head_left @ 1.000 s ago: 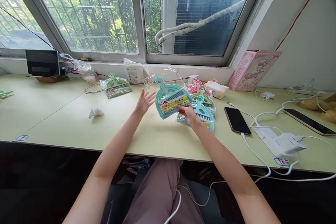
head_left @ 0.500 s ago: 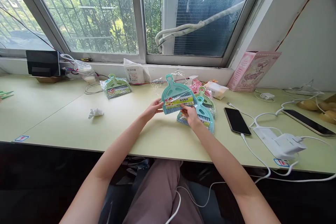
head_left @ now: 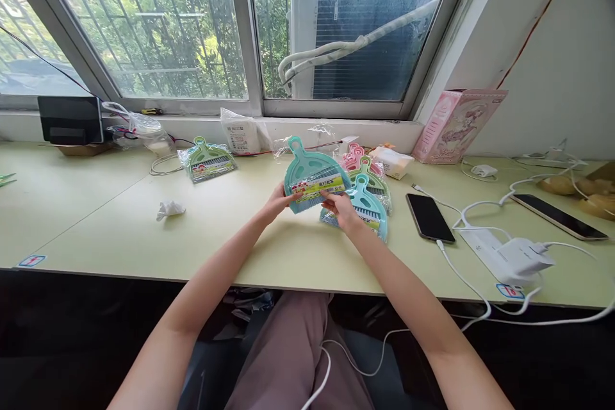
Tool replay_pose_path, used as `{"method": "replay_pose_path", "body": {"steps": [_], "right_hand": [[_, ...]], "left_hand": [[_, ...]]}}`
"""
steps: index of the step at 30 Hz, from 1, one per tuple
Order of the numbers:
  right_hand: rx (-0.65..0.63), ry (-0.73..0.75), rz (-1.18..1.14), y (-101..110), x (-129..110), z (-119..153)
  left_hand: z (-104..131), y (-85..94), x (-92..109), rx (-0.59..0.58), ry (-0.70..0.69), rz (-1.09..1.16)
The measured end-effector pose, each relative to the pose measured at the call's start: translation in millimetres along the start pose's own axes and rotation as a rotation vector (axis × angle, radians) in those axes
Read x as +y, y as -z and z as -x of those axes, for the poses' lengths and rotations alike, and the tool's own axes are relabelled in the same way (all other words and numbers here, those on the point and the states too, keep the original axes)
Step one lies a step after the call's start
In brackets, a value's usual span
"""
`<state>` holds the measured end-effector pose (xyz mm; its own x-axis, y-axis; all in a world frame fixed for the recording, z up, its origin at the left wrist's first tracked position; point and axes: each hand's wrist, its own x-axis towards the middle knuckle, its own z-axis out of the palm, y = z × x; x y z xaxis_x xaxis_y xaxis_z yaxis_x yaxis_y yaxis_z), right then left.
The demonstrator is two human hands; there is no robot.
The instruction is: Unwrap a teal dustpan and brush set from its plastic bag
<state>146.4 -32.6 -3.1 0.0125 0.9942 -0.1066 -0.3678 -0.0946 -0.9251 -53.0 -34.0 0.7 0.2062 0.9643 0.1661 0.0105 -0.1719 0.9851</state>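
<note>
A teal dustpan and brush set [head_left: 312, 170] in clear plastic wrap, with a yellow label across its front, is held up above the table between both hands. My left hand [head_left: 279, 202] grips its lower left edge, thumb on the front. Closed on its bottom edge, my right hand [head_left: 340, 207] pinches near the label. Behind my right hand lies another teal dustpan set [head_left: 369, 202], partly covered by the hand. It overlaps a green dustpan set [head_left: 379, 187] and a pink one [head_left: 354, 155] farther back. A further green set [head_left: 207, 160] rests on the left.
A crumpled tissue [head_left: 170, 210] lies on the table [head_left: 120, 237]. To the right are a phone [head_left: 430, 218], a power strip [head_left: 490, 256] with white cables, and a second phone [head_left: 560, 216]. A pink box [head_left: 459, 128] and a tissue pack [head_left: 393, 162] stand by the window.
The held teal dustpan set has moved slightly left relative to the sets behind it and tilted a little. My left thumb now lies farther over its front.
</note>
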Motion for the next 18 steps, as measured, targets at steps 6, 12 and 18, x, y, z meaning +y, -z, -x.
{"method": "replay_pose_path", "body": {"steps": [6,12,18], "right_hand": [[0.007,-0.017,-0.019,-0.1,0.6,-4.5],[0.003,0.006,-0.096,-0.1,-1.1,-4.3],[0.024,-0.039,0.003,1.6,-5.2,-2.6]], "left_hand": [[1.6,-1.9,2.0,0.016,0.015,-0.035],[0.8,-4.5,-2.2,0.009,0.007,-0.073],[2.2,-7.9,-1.4,0.008,-0.005,-0.097]]}}
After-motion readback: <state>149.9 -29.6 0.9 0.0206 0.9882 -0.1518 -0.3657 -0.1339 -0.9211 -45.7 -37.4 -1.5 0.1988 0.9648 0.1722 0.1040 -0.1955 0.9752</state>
